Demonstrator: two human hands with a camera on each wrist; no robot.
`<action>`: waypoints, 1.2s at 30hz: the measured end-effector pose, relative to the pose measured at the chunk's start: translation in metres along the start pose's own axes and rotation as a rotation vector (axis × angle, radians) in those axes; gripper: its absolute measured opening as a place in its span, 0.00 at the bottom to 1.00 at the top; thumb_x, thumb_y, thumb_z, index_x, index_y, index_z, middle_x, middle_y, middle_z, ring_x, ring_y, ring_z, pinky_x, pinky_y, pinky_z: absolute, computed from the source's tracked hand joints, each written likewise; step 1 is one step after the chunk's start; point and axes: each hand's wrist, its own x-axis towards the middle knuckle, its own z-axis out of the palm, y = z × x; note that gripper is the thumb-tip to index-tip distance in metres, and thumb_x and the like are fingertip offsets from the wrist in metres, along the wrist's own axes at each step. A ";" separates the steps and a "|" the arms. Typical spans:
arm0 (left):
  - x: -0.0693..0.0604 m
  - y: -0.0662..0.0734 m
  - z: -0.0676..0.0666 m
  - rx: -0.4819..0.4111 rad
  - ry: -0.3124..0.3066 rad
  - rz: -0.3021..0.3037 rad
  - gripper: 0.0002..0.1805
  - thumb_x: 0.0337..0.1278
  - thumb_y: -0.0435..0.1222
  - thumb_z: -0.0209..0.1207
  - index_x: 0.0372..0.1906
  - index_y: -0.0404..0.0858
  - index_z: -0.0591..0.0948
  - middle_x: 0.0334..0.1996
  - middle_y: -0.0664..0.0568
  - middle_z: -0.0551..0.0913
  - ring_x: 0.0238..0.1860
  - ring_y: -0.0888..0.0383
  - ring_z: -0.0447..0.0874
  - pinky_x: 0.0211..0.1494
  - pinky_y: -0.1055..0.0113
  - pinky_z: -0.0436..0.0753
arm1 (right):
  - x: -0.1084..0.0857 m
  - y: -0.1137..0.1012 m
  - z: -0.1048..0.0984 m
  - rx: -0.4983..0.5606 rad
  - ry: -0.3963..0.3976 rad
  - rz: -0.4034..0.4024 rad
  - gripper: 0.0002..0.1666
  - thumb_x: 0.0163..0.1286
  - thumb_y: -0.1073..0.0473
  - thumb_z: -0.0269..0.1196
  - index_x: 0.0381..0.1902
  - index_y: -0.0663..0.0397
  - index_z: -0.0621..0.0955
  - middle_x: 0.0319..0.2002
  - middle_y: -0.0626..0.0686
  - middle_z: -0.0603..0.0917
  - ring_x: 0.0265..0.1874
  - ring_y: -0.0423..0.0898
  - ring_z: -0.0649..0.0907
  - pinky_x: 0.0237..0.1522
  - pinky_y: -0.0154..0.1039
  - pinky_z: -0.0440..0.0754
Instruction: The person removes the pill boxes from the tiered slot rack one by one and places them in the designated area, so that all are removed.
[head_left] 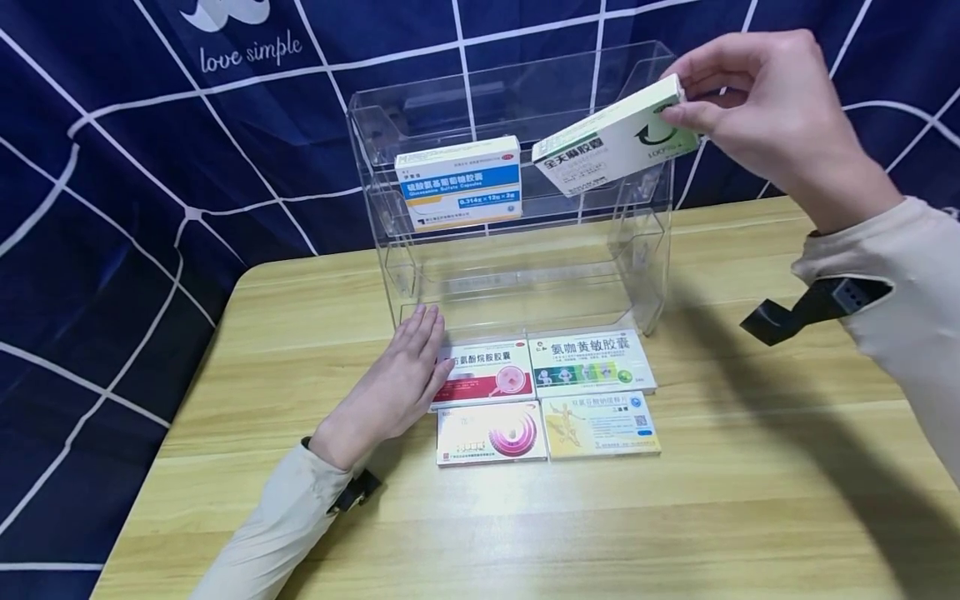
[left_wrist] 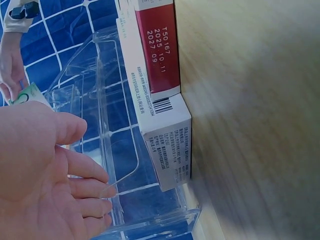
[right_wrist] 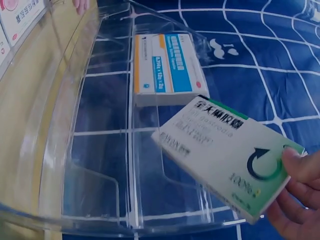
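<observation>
My right hand (head_left: 787, 117) pinches the right end of a white and green box (head_left: 615, 142), held tilted at the upper tier of a clear plastic rack (head_left: 517, 283). Left of it on that tier stands a blue and white box (head_left: 461, 185). In the right wrist view, the thumb and fingers of my right hand (right_wrist: 300, 190) hold the green box (right_wrist: 225, 155) by its corner. My left hand (head_left: 397, 375), fingers extended, lies beside a red and white box (head_left: 487, 372); in the left wrist view its fingers (left_wrist: 90, 195) grip nothing.
Before the rack, a white and green box (head_left: 591, 362), a white and pink box (head_left: 492, 433) and a yellow box (head_left: 602, 425) lie flat with the red one on the wooden table (head_left: 525, 533). Behind hangs a blue gridded cloth (head_left: 285, 150).
</observation>
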 end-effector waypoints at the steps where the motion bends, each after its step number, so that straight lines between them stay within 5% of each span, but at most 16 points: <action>1: 0.000 -0.001 0.000 0.002 -0.002 0.000 0.33 0.76 0.45 0.38 0.72 0.24 0.53 0.74 0.33 0.47 0.75 0.42 0.39 0.76 0.52 0.45 | -0.001 0.001 -0.001 0.000 0.003 0.010 0.13 0.62 0.68 0.66 0.45 0.53 0.83 0.35 0.38 0.81 0.36 0.34 0.80 0.44 0.20 0.75; 5: 0.002 -0.002 0.001 0.010 -0.006 0.000 0.33 0.76 0.45 0.37 0.72 0.25 0.52 0.74 0.34 0.46 0.75 0.43 0.39 0.76 0.52 0.44 | -0.005 0.004 -0.004 -0.005 0.021 0.050 0.12 0.60 0.64 0.70 0.41 0.48 0.84 0.31 0.34 0.81 0.34 0.32 0.80 0.36 0.23 0.70; 13: 0.002 -0.003 0.002 0.011 0.002 0.007 0.33 0.76 0.45 0.37 0.72 0.24 0.53 0.74 0.33 0.47 0.75 0.42 0.40 0.76 0.52 0.45 | -0.016 0.014 -0.010 -0.012 0.074 0.116 0.13 0.58 0.58 0.72 0.41 0.46 0.84 0.29 0.31 0.82 0.33 0.27 0.81 0.37 0.21 0.69; 25: 0.002 -0.004 0.001 0.010 0.013 0.013 0.33 0.76 0.45 0.38 0.72 0.24 0.54 0.74 0.33 0.48 0.75 0.42 0.40 0.75 0.51 0.46 | -0.036 0.028 -0.018 0.166 0.139 0.139 0.18 0.57 0.62 0.72 0.47 0.54 0.86 0.36 0.36 0.85 0.37 0.32 0.83 0.34 0.21 0.72; 36: 0.002 -0.004 0.002 0.015 0.009 0.015 0.33 0.76 0.45 0.39 0.72 0.24 0.54 0.74 0.34 0.48 0.75 0.42 0.40 0.76 0.52 0.45 | -0.056 0.042 -0.010 0.630 0.094 0.191 0.16 0.50 0.74 0.72 0.39 0.63 0.87 0.33 0.49 0.89 0.30 0.40 0.87 0.36 0.25 0.83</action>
